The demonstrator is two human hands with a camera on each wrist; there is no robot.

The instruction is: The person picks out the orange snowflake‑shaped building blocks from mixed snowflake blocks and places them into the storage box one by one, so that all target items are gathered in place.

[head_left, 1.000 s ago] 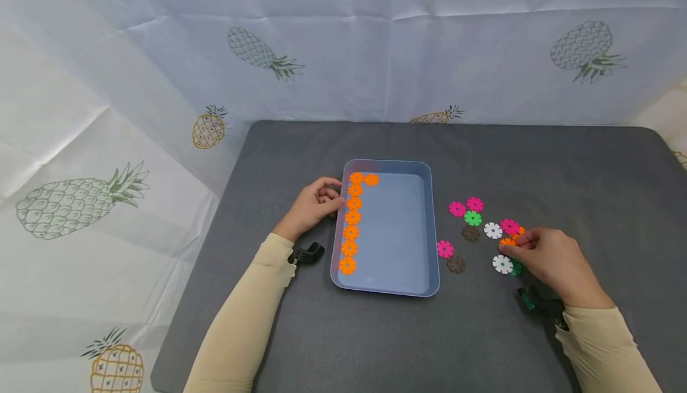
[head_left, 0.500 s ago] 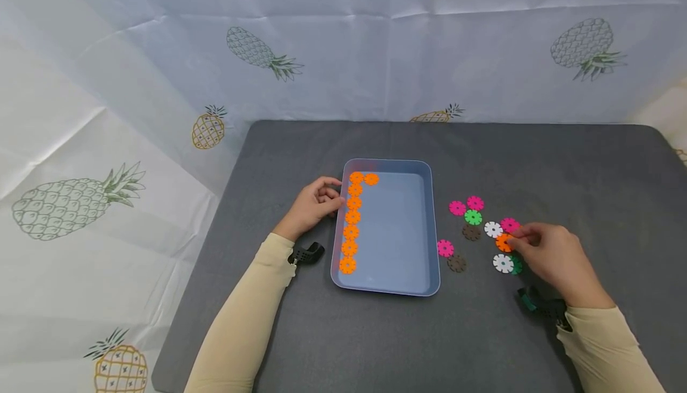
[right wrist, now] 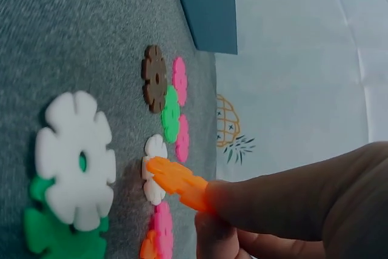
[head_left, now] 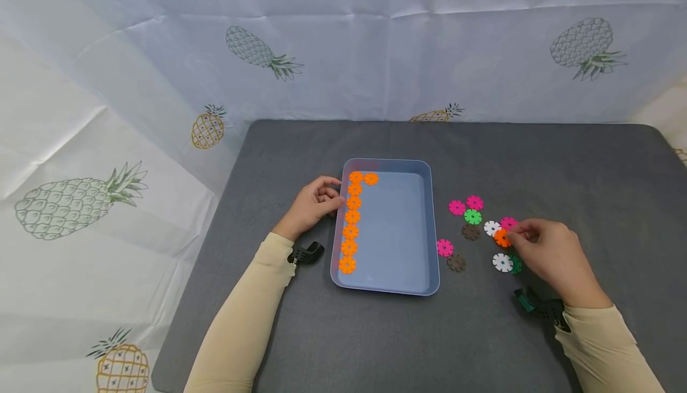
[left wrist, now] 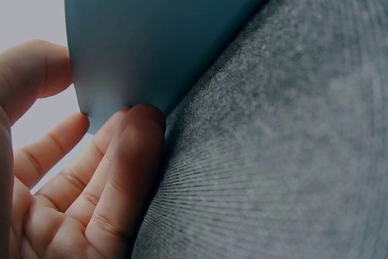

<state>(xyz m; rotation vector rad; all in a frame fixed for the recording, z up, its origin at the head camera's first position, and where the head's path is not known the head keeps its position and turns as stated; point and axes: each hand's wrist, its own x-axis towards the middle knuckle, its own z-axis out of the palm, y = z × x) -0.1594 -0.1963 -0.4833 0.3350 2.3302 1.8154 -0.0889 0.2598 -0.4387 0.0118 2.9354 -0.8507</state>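
Note:
My right hand (head_left: 553,256) pinches an orange interlocking disc (right wrist: 179,180) between thumb and fingers, tilted above the loose discs and overlapping a white disc (right wrist: 155,193) in the right wrist view. Beneath lie a pink disc (right wrist: 163,228) and part of another orange one (right wrist: 148,245). My left hand (head_left: 311,205) holds the left wall of the blue tray (head_left: 394,293), thumb at the rim and other fingertips against the outside wall (left wrist: 115,40). Inside the tray, several orange discs (head_left: 352,217) form a column along the left side, with one more orange disc (head_left: 371,179) beside the top one.
Right of the tray lie pink discs (head_left: 457,207), a bright green disc (head_left: 473,217), brown discs (head_left: 471,232), and a white disc (head_left: 502,263) over a dark green one (head_left: 516,265). A grey cloth covers the table (head_left: 376,345); a pineapple-print sheet (head_left: 343,65) hangs behind.
My right hand has taken hold of the orange disc and lifted it slightly, shifting a little away from me. The left hand and tray have stayed put.

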